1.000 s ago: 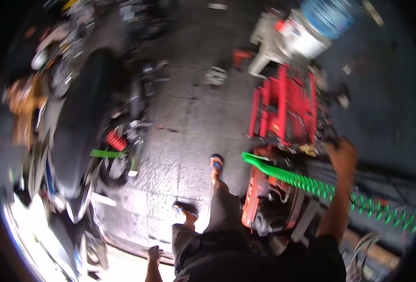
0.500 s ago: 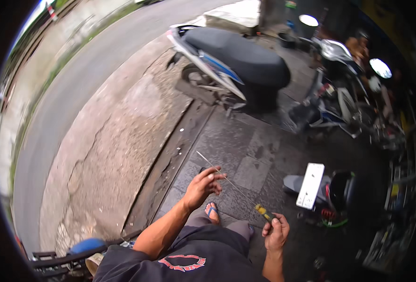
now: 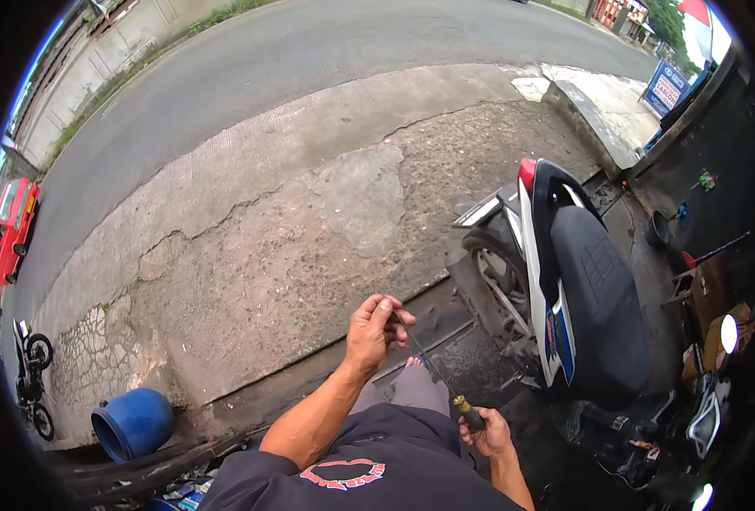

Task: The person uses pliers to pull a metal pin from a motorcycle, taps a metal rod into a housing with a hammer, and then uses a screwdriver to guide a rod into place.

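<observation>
A long thin screwdriver (image 3: 469, 412) with a yellow and dark green handle slants across in front of my body. Its handle is gripped in my right hand (image 3: 490, 434), at the lower right. Up and to the left, my left hand (image 3: 372, 336) has thumb and fingers pinched at the far end of the shaft. The tip itself is hidden by those fingers. Both hands are held in the air at waist height, above my legs and one bare toe-end of a foot.
To my right stands a scooter (image 3: 595, 289) with a black seat and white-blue side panels. Another motorbike's parts (image 3: 625, 443) lie in shadow at the lower right. A blue barrel (image 3: 135, 423) rests at left. Beyond the rough concrete, a red car (image 3: 11, 230) is by the road (image 3: 309, 51).
The view has swung left toward the road, and the scooter now appears farther right. My left fingers, loosely spread by the shaft before, have closed at its far end. The right hand keeps the handle.
</observation>
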A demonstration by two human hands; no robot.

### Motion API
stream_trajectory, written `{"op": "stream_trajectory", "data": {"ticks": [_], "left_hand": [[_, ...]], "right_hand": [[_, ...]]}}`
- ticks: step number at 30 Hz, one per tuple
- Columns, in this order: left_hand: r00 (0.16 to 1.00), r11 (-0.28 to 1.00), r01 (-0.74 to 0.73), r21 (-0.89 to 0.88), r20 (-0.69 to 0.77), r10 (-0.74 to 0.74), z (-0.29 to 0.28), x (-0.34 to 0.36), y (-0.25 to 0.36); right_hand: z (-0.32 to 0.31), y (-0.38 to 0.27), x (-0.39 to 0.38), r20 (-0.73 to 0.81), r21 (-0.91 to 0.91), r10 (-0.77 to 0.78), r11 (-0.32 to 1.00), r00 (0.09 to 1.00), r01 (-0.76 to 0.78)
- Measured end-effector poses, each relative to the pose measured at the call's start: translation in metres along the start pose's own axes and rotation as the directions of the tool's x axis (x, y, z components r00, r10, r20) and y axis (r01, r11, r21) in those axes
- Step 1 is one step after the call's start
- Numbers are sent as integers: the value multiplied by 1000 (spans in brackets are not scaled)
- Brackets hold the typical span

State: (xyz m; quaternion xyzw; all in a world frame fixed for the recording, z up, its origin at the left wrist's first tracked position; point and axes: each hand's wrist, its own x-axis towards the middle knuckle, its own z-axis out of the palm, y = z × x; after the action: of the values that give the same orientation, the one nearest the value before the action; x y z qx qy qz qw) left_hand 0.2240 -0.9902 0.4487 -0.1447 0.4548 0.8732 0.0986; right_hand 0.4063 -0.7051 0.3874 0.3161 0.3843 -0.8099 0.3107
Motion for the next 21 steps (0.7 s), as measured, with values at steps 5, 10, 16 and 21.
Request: {"op": "stream_trajectory", "data": {"ticks": [5, 10, 16, 21], "left_hand": [[948, 988, -153, 8, -283, 149, -41, 128, 91], [930, 976, -217, 12, -302, 211, -70, 328, 129], [972, 984, -51, 169, 236, 10, 65, 626, 172], [875, 973, 3, 231, 471, -115, 222, 781, 159]], "right_hand": [[119, -189, 128, 175, -486, 57, 873, 983, 36], [184, -336, 299, 234, -660, 22, 738, 972, 142], [199, -436, 367, 36, -355, -239, 905, 970, 236], [184, -532, 393, -86, -150, -452, 887, 888, 437]]}}
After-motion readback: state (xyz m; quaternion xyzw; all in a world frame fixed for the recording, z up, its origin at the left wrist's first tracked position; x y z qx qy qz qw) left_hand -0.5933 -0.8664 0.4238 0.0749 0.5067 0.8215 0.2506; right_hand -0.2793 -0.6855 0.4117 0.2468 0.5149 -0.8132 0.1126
